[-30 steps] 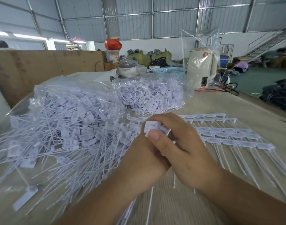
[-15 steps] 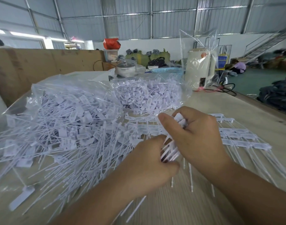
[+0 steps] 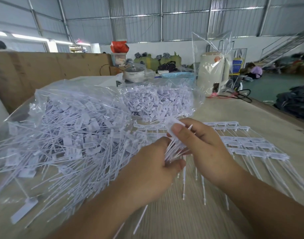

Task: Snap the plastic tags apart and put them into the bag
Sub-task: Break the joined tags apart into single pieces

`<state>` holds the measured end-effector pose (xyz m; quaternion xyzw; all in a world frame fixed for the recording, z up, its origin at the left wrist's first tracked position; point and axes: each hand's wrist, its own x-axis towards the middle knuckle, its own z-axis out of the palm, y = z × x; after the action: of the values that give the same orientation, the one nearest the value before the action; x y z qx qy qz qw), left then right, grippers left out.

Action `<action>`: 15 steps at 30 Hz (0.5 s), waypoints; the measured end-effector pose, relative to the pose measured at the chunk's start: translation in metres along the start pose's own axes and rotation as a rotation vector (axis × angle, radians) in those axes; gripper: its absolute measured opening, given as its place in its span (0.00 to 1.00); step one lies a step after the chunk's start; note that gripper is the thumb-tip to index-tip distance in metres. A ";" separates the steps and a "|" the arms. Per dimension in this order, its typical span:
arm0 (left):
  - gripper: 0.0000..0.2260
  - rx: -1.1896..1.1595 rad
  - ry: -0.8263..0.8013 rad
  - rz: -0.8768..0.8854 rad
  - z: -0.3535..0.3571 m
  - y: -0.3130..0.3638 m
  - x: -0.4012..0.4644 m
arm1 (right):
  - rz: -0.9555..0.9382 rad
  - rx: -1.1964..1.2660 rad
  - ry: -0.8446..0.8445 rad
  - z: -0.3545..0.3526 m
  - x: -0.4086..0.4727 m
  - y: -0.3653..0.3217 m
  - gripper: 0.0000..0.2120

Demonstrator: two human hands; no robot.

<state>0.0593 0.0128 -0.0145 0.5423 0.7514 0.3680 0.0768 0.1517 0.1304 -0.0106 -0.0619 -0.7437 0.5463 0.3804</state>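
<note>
The big clear bag (image 3: 65,131) sprawls from nine to eleven o'clock, already stuffed with loose white tags, and a second filled bag (image 3: 158,102) sits behind it at twelve. At three o'clock, rows of joined tags (image 3: 247,147) lie flat, not yet broken up. Dead centre, the person works a bundle of tags (image 3: 175,145): the right hand (image 3: 204,149) pinches the flat heads, thumb pressed on top, fingers curled round; the left hand (image 3: 154,164) grips the thin tails, fingers wrapped tight. Looks like the snapping step is in hand, heads being twisted free of one another. Next move, by the look of it: finish the break, then carry the loose ones over to nine o'clock and into the bag's mouth, without letting tails catch. The table (image 3: 225,114) is pale wood. Beyond it, a warehouse: corrugated metal walls, a cardboard sheet (image 3: 44,75) at ten o'clock, a blue basket (image 3: 178,75), a staircase (image 3: 285,47) at two.
</note>
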 end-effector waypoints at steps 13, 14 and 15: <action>0.07 0.003 -0.081 -0.003 0.007 0.004 -0.001 | -0.081 -0.062 0.166 0.014 -0.006 -0.003 0.11; 0.07 0.000 -0.063 -0.006 0.006 0.005 0.000 | -0.098 -0.080 0.193 0.014 -0.006 -0.005 0.10; 0.07 0.015 -0.037 -0.017 0.004 0.005 0.001 | -0.116 -0.092 0.227 0.013 -0.005 -0.007 0.09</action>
<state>0.0648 0.0162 -0.0144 0.5432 0.7571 0.3517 0.0899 0.1494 0.1153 -0.0083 -0.0975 -0.7224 0.4783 0.4897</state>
